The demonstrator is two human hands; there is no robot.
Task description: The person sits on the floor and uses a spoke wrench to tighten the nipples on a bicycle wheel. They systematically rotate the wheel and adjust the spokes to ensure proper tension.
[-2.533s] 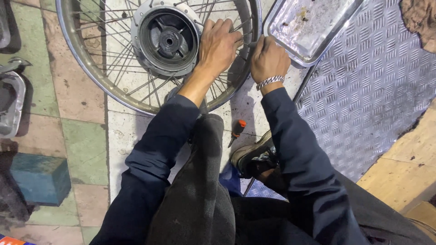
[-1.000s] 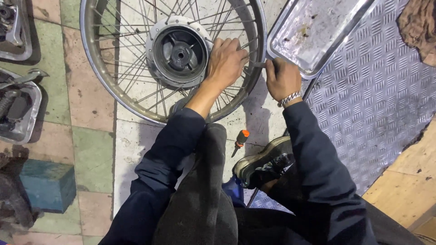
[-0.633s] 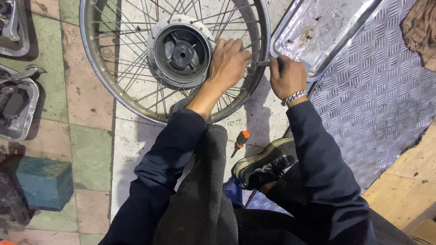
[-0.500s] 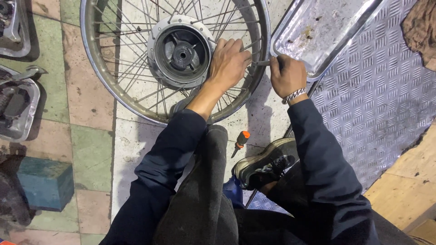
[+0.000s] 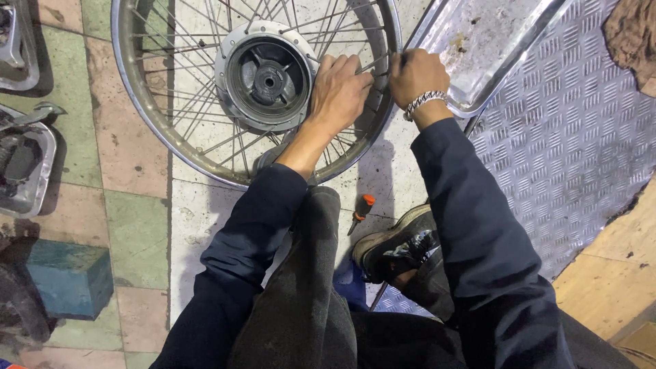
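Note:
A spoked motorcycle wheel [image 5: 171, 154] with a grey hub drum [image 5: 266, 75] lies flat on the tiled floor. My left hand [image 5: 338, 92] rests on the spokes near the rim's right side, with its fingers curled around a spoke. My right hand [image 5: 417, 75], with a metal bracelet on the wrist, is a closed fist just outside the rim. It grips a small dark tool [image 5: 395, 63] whose tip meets the rim next to my left fingers. Most of the tool is hidden inside the fist.
A dirty metal tray [image 5: 478, 48] lies right of the wheel on a chequer plate sheet [image 5: 581, 157]. An orange-handled screwdriver [image 5: 361, 212] lies by my shoe [image 5: 396, 249]. A blue block [image 5: 65, 277] and metal parts trays [image 5: 27, 171] sit at the left.
Both hands have stayed at the same spot on the rim. My right fist has shifted slightly on the tool, and the view has drifted a little.

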